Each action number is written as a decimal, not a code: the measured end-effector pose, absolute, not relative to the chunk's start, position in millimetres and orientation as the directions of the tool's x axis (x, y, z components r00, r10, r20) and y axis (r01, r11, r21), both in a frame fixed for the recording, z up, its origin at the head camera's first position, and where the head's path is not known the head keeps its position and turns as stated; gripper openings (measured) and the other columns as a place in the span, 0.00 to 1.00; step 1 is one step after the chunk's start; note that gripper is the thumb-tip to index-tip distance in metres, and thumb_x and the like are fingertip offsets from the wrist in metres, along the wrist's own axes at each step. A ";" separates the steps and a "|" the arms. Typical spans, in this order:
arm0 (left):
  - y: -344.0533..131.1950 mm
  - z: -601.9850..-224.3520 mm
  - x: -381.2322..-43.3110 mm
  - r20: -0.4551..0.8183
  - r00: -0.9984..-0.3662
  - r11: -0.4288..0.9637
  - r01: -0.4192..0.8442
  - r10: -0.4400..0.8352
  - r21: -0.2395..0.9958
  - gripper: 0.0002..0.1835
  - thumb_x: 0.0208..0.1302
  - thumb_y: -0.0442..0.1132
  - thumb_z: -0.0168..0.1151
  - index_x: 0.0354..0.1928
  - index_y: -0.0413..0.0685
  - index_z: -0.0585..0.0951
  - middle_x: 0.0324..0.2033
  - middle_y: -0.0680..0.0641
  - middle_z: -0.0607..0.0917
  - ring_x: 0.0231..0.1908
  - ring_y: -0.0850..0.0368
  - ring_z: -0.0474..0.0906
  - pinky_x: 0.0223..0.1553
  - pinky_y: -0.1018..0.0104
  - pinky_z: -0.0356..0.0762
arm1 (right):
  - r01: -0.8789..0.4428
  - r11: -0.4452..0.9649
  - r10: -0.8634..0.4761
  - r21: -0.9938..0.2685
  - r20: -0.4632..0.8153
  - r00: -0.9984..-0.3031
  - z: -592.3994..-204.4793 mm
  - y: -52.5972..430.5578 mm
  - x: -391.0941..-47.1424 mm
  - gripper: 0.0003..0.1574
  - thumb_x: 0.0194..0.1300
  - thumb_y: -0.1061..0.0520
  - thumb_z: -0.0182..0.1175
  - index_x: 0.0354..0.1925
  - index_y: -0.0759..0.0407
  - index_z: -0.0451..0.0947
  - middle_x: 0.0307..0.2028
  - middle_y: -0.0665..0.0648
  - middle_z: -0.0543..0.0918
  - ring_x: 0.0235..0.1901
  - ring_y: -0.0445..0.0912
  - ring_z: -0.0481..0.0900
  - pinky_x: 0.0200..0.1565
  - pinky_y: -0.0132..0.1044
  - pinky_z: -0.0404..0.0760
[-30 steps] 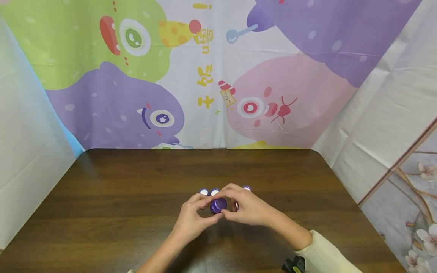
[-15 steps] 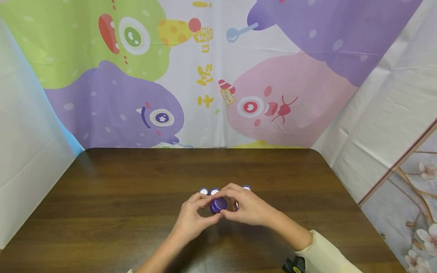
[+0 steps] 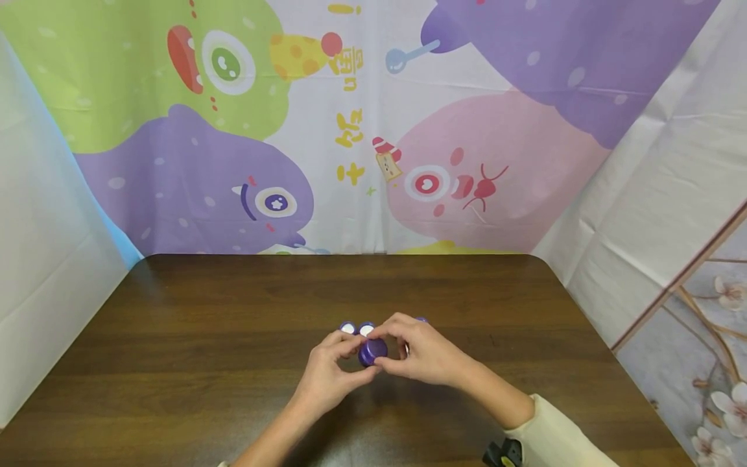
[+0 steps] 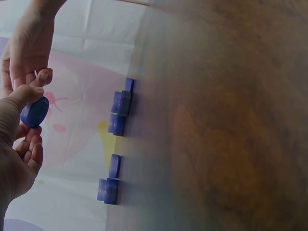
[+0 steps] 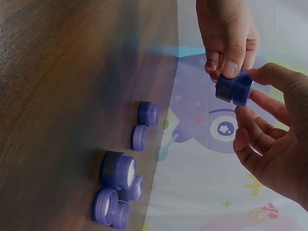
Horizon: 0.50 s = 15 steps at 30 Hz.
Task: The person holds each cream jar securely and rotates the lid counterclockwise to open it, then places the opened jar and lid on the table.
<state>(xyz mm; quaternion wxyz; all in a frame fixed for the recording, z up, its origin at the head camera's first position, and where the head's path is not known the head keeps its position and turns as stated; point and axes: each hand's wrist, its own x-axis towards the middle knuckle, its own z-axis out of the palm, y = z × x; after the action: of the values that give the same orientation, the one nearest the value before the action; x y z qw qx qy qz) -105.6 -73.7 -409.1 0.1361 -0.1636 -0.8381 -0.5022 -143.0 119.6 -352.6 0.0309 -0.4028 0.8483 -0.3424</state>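
Observation:
Both hands meet over the table around a small purple jar with its lid on [image 3: 373, 352]. My left hand [image 3: 329, 373] grips the jar's lower part between thumb and fingers. On the lid side, my right hand [image 3: 426, 353] pinches the rim with thumb and fingertips. In the right wrist view the jar [image 5: 233, 89] is tilted on its side, a seam showing between lid and body. The left wrist view shows the smooth round lid top [image 4: 35, 113], partly covered by fingers.
Beyond the hands on the brown table [image 3: 233, 311] are several purple jars and lids. The right wrist view shows a larger open jar [image 5: 118, 170] with white inside, a small jar [image 5: 148, 113] and a loose lid [image 5: 106, 207]. A cartoon-printed cloth [image 3: 373, 130] hangs behind.
My right thumb and fingertips have shifted slightly left over the lid's edge. The left hand keeps its place, and the jar stays between both hands.

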 end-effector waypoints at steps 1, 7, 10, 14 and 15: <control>-73.7 -409.6 -105.7 0.394 -0.909 0.443 0.412 0.137 0.796 0.24 0.42 0.36 0.76 0.47 0.45 0.83 0.36 0.58 0.80 0.38 0.61 0.76 0.42 0.64 0.79 | -0.665 0.435 -0.712 -0.606 0.220 -0.667 -352.4 119.5 -143.0 0.22 0.56 0.59 0.66 0.51 0.54 0.77 0.42 0.51 0.78 0.23 0.33 0.69 0.26 0.25 0.73; -74.1 -410.1 -105.6 0.396 -0.910 0.449 0.407 0.125 0.795 0.23 0.41 0.35 0.76 0.45 0.45 0.84 0.36 0.58 0.80 0.37 0.59 0.77 0.41 0.63 0.78 | -0.662 0.431 -0.714 -0.613 0.218 -0.666 -352.5 118.9 -142.6 0.28 0.56 0.53 0.67 0.55 0.54 0.75 0.46 0.52 0.77 0.24 0.34 0.70 0.26 0.25 0.72; -74.0 -409.9 -105.5 0.396 -0.910 0.450 0.407 0.123 0.795 0.23 0.41 0.35 0.76 0.44 0.45 0.84 0.36 0.58 0.80 0.37 0.59 0.77 0.41 0.64 0.78 | -0.647 0.447 -0.693 -0.617 0.218 -0.687 -352.5 118.8 -142.2 0.25 0.55 0.51 0.68 0.51 0.54 0.77 0.42 0.50 0.78 0.23 0.32 0.68 0.25 0.25 0.71; -73.8 -410.8 -106.1 0.418 -0.900 0.452 0.426 0.125 0.784 0.23 0.41 0.35 0.76 0.45 0.45 0.84 0.35 0.58 0.80 0.37 0.59 0.77 0.40 0.66 0.78 | -0.657 0.442 -0.705 -0.611 0.217 -0.676 -352.6 118.7 -142.6 0.22 0.56 0.56 0.67 0.50 0.53 0.78 0.41 0.50 0.78 0.23 0.32 0.68 0.25 0.25 0.72; -73.7 -411.2 -106.3 0.424 -0.897 0.451 0.432 0.124 0.781 0.23 0.41 0.35 0.76 0.45 0.45 0.84 0.35 0.58 0.80 0.37 0.58 0.77 0.40 0.67 0.78 | -0.664 0.436 -0.713 -0.608 0.218 -0.667 -352.9 118.6 -142.8 0.23 0.56 0.57 0.66 0.51 0.53 0.77 0.42 0.50 0.78 0.23 0.33 0.69 0.26 0.25 0.72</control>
<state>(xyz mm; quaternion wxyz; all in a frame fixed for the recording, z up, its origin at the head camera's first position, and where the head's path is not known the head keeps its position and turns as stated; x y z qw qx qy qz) -106.3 -73.7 -411.2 0.1549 -0.1658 -0.8377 -0.4968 -142.8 118.6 -352.9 0.0356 -0.4066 0.8465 -0.3419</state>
